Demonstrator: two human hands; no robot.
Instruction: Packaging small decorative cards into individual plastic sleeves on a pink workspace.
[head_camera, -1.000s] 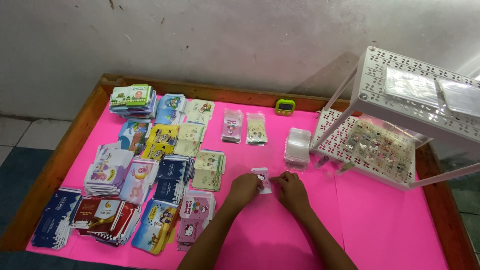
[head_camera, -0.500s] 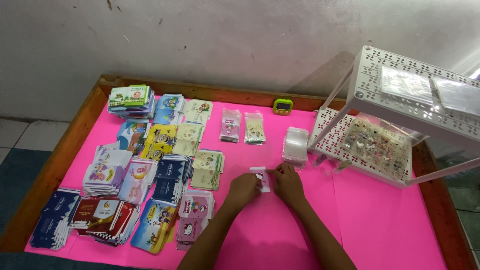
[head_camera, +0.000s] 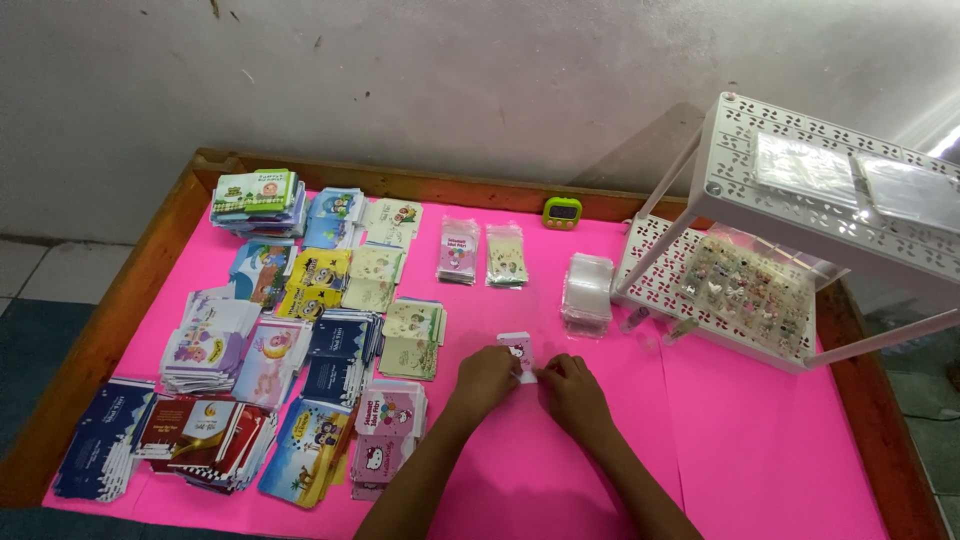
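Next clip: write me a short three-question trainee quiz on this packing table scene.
1. True or false: both hands touch the small card.
2. What covers the table? A) pink sheet B) green cloth C) bare steel
3. Which item sits between the card and the white rack?

Key: 1 true; 2 A; 3 the stack of clear sleeves.

Both hands slid slightly nearer, small pink card (head_camera: 517, 352) now pinched between

Soft daylight, glare upper right, sharp.
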